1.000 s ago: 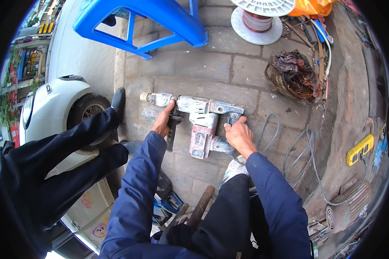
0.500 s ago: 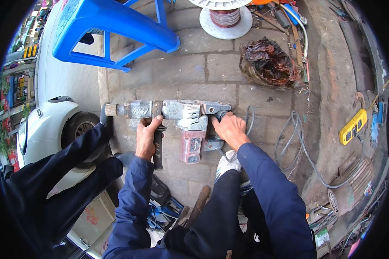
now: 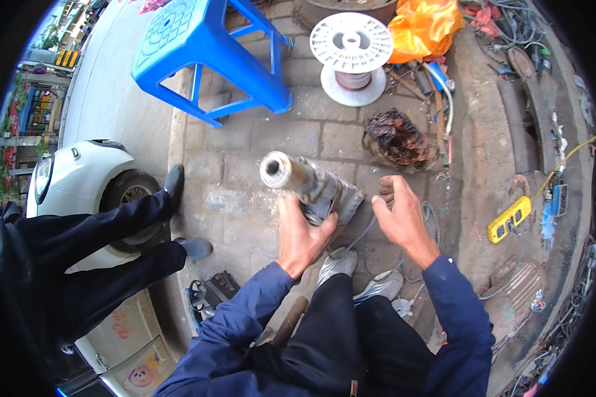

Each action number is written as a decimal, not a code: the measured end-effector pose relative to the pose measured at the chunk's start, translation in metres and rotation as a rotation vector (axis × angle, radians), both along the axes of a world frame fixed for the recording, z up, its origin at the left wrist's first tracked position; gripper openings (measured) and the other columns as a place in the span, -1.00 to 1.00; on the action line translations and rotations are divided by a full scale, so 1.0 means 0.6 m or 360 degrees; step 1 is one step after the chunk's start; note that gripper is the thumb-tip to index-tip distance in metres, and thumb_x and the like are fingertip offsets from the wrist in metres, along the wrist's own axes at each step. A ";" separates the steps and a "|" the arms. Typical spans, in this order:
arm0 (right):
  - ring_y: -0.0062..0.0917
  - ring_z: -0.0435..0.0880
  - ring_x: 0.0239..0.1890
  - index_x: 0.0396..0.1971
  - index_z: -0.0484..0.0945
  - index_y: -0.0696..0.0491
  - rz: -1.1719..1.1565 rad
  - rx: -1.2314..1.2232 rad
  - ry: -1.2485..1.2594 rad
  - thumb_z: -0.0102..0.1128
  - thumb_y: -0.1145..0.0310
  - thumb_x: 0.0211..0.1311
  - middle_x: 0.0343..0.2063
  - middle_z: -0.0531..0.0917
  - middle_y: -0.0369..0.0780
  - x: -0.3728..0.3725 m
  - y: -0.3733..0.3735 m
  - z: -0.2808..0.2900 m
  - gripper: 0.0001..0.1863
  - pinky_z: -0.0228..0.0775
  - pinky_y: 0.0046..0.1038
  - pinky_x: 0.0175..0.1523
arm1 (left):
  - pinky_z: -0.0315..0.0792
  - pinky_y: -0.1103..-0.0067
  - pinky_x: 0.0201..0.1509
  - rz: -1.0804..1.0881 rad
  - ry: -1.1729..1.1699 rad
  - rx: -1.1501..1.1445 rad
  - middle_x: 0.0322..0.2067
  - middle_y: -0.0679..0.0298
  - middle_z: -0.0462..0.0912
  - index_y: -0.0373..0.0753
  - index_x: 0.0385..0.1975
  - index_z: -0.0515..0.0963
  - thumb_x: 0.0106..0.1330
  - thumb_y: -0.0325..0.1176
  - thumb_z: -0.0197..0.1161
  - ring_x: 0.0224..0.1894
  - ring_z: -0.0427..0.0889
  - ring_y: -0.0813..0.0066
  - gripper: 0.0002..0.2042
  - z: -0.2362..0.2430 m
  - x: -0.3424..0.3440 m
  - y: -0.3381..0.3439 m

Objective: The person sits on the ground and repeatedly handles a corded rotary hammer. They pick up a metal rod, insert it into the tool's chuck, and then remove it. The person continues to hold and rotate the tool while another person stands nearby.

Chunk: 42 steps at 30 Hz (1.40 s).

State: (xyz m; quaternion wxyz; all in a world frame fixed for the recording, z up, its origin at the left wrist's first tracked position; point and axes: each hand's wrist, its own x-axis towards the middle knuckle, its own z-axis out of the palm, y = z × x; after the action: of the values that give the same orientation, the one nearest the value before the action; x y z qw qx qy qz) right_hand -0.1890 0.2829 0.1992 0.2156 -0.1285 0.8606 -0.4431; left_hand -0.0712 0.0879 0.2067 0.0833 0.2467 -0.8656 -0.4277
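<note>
My left hand grips the scuffed, grey demolition hammer at its front section, fingers wrapped round it. The tool now stands tipped up, its round hollow nose pointing at the camera and hiding much of the body behind. My right hand is off the tool, a little to its right, with fingers loosely curled and apart, holding nothing that I can see. A grey cable loops on the paving beneath that hand, near my white shoes.
A blue plastic stool, cable spool, orange bag and dark crumpled lump lie ahead. A yellow power strip is right. Another person's dark-trousered legs and a white car are left. Tools sit below.
The hammer has swung from lying crosswise to nose-up, turned by my left hand. My right hand has let go of its handle and moved right. The view has shifted slightly.
</note>
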 end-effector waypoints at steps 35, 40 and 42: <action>0.07 0.33 0.44 0.50 0.08 0.26 0.0040 -0.0389 0.0664 0.58 0.36 -0.04 0.40 0.31 0.14 0.126 0.048 0.106 0.12 0.14 -0.04 0.51 | 0.51 0.41 0.11 -0.0266 -0.0031 0.0317 -0.07 0.16 0.59 -0.36 0.02 0.44 0.04 -0.34 0.58 -0.02 0.59 0.34 -0.42 -0.034 0.037 0.085; 0.03 0.45 0.36 0.45 0.21 0.20 0.0130 -0.0551 0.0667 0.51 0.46 -0.02 0.33 0.43 0.07 0.100 0.018 0.096 -0.03 0.25 -0.04 0.45 | 0.44 0.33 0.09 -0.0445 0.0027 0.0087 -0.09 0.00 0.40 -0.41 0.03 0.37 0.00 -0.27 0.68 -0.04 0.49 0.11 -0.30 -0.015 0.033 0.085; 0.03 0.48 0.34 0.42 0.24 0.19 0.0083 -0.0561 0.0698 0.49 0.49 -0.02 0.30 0.47 0.06 0.101 0.011 0.089 -0.06 0.29 -0.04 0.43 | 0.45 0.33 0.10 -0.0424 -0.0003 0.0148 -0.07 -0.01 0.39 -0.42 0.04 0.37 -0.01 -0.26 0.69 -0.03 0.49 0.11 -0.29 -0.015 0.035 0.086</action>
State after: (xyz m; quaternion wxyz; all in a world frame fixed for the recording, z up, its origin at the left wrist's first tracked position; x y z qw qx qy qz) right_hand -0.1284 0.2894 0.2524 0.0100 -0.2789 0.7927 -0.5420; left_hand -0.0504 0.1397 0.1976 0.0135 0.1336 -0.8700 -0.4744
